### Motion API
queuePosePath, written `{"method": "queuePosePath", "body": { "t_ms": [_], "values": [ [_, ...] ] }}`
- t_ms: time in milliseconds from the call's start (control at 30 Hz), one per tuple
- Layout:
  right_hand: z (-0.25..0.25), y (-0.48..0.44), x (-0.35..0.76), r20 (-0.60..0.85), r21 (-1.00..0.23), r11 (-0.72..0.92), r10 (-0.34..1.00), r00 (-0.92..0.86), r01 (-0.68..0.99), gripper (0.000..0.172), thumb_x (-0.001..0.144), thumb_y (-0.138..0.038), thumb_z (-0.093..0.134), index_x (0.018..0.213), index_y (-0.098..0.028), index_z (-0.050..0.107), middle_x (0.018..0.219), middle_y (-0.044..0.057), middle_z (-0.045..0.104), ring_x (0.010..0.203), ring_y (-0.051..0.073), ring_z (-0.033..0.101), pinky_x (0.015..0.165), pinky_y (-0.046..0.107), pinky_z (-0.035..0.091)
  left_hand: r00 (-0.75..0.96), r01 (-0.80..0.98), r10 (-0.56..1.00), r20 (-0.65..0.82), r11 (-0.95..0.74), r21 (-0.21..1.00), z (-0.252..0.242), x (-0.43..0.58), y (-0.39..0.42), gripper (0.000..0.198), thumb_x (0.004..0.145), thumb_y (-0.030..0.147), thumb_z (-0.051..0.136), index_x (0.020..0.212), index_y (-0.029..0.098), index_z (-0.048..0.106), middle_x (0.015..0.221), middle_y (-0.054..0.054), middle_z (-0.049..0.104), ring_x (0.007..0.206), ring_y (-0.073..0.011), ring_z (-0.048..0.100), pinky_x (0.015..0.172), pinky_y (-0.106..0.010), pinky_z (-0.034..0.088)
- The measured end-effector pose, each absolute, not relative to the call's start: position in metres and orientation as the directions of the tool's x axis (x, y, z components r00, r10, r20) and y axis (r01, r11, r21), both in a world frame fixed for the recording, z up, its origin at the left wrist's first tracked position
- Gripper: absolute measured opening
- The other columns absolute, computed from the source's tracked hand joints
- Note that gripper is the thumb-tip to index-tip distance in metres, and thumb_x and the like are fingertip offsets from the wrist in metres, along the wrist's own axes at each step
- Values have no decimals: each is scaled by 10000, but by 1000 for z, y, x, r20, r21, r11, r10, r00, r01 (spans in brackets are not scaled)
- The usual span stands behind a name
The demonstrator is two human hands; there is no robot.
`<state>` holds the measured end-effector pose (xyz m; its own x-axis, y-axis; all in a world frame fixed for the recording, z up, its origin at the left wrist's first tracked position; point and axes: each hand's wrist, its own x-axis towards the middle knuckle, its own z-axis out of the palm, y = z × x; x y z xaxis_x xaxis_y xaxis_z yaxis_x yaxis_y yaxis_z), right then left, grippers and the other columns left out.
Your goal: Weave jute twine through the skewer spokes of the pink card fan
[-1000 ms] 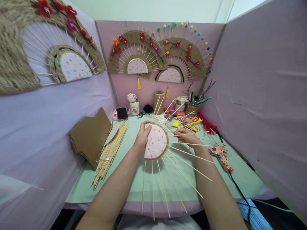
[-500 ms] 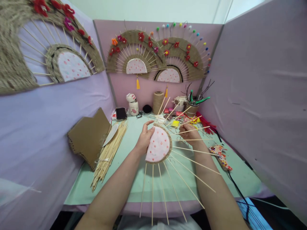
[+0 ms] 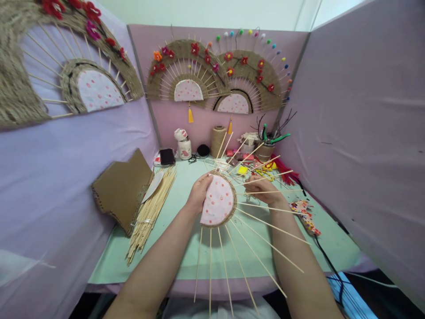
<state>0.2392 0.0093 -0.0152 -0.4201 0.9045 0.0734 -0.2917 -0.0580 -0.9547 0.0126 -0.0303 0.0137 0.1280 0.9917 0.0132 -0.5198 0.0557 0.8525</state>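
Observation:
My left hand [image 3: 198, 194] grips the straight edge of a half-round fan frame [image 3: 218, 201], its thumb on the front. The frame's face is white with pink-red dots, and brown twine runs along its curved rim. Thin wooden sticks [image 3: 262, 228] fan out from the rim, upward, right and down toward me. My right hand [image 3: 264, 190] is closed in a pinch behind the sticks at the right. Pale loops of twine [image 3: 253, 198] show just under its fingers; the fingertips are partly hidden by the sticks.
Left lie a stick bundle [image 3: 151, 215] and brown cardboard [image 3: 122, 190]. A twine spool [image 3: 218, 141], a white jar [image 3: 183, 146] and a pot with green-handled pliers [image 3: 265, 150] stand at the back. A flower-patterned corded tool [image 3: 305, 217] lies right. Finished fans [image 3: 186, 57] hang on the walls.
My right hand has turned and shifted slightly down and right. The left fingers have folded behind the fan frame, which has moved a little left.

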Motion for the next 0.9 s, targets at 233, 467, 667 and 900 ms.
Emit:
{"method": "queuePosePath", "body": {
  "t_ms": [233, 467, 667, 900],
  "values": [
    [-16, 5, 239, 80, -967, -54, 864, -497, -250, 374, 667, -315, 705, 500, -185, 396, 515, -64, 266, 479, 70, 229, 465, 236, 176, 100, -565, 995, -11, 66, 823, 11, 12, -28, 327, 661, 285, 700, 954, 161, 626, 741, 12, 653, 641, -110, 593, 623, -232, 470],
    [-22, 12, 243, 47, -967, -84, 869, -492, -241, 359, 688, -273, 657, 481, -191, 375, 479, -62, 283, 458, 72, 226, 452, 242, 193, 173, -589, 984, -52, 146, 795, 13, 9, -27, 377, 654, 253, 710, 1007, 154, 619, 734, 4, 658, 605, -106, 588, 585, -224, 472],
    [-15, 16, 246, 158, -859, -47, 922, -353, -509, 309, 739, -344, 657, 567, -193, 449, 501, -67, 222, 445, 73, 195, 408, 209, 185, 257, -586, 965, -55, 201, 785, 10, 7, -25, 314, 656, 206, 699, 958, 147, 638, 724, -3, 664, 605, -104, 599, 595, -215, 477],
    [-7, 18, 256, 248, -782, 99, 955, -161, -616, 151, 807, -398, 577, 879, -267, 601, 542, -59, 321, 431, 87, 250, 412, 224, 289, 370, -469, 913, -169, 341, 815, 6, 15, -29, 265, 675, 178, 684, 936, 141, 657, 715, -7, 671, 593, -107, 607, 596, -229, 495]
  ]
}}
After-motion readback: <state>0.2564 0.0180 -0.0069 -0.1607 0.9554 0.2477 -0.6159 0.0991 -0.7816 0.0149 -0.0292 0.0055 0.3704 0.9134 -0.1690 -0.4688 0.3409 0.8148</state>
